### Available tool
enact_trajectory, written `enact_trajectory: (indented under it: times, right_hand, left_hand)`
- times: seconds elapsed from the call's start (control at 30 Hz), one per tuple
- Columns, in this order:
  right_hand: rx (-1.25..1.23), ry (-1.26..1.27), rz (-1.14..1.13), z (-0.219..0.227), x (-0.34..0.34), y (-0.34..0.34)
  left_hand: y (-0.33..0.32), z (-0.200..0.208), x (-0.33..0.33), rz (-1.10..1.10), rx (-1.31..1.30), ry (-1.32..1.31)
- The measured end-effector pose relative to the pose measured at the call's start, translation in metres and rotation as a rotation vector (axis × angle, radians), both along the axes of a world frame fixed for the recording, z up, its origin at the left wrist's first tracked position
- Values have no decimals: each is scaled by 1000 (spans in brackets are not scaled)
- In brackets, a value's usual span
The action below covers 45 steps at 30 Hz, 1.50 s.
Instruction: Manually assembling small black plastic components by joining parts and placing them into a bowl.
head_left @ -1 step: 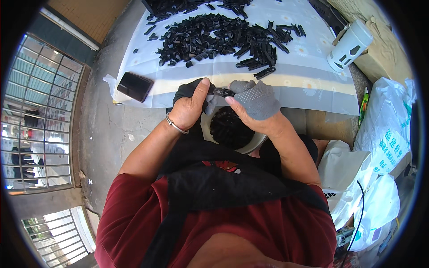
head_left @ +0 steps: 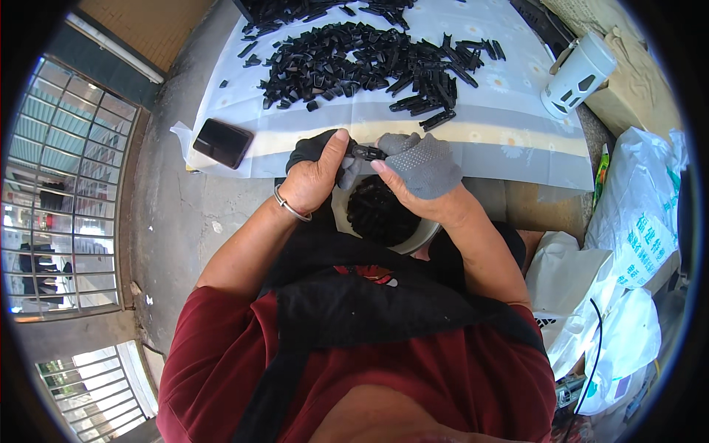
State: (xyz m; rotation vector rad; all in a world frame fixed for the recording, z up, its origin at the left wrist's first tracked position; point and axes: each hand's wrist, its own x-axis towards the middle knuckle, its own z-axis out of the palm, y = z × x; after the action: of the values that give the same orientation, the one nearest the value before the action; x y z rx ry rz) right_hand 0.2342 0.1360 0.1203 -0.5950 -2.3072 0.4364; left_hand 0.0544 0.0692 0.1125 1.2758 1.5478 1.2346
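Note:
Over the table's near edge, both my hands pinch a small black plastic part [head_left: 367,152], one at each end. My left hand [head_left: 316,166], in a dark glove with the thumb bare and a bangle at the wrist, is closed on its left end. On the right end, my right hand [head_left: 422,166] is closed in a grey dotted glove, its thumb bare too. Right below the hands stands a pale bucket [head_left: 426,241] with black pieces [head_left: 379,213] in it. Small black caps [head_left: 325,63] lie heaped on the table, beside longer black clip-like pieces [head_left: 436,88].
A patterned cloth [head_left: 509,140] covers the table. A dark phone [head_left: 223,143] lies at its left corner, and a white tumbler [head_left: 579,76] stands at the right edge. White plastic bags [head_left: 635,207] crowd the right side. Barred windows [head_left: 66,184] line the left wall.

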Motion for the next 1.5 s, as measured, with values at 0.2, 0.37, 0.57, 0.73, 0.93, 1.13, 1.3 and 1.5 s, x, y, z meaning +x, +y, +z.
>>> enact_trajectory:
  times: [0.2, 0.37, 0.57, 0.73, 0.93, 1.13, 1.3, 1.5]
  right_hand:
    - [105, -27, -2, -10, -3, -3]
    - [142, -81, -12, -17, -14, -12]
    - [-22, -103, -4, -30, -6, -2]
    - [69, -328, -321, -6, 32, 48]
    - [-5, -443, -417, -11, 26, 51]
    - [110, -473, -524, -9, 23, 56]
    - [36, -357, -571, -6, 35, 58]
    - [-35, -203, -459, -8, 36, 53]
  left_hand:
    - [2, 17, 12, -68, 130, 209]
    - [5, 10, 8, -129, 105, 512]
    - [56, -4, -56, 177, 126, 1124]
    - [96, -12, -70, 196, -20, 1245]
    - [95, -16, -30, 29, 144, 1182]
    - [90, -14, -55, 166, 221, 1033]
    - [70, -7, -44, 161, 263, 1077]
    - [43, -1, 13, -55, 477, 1139]
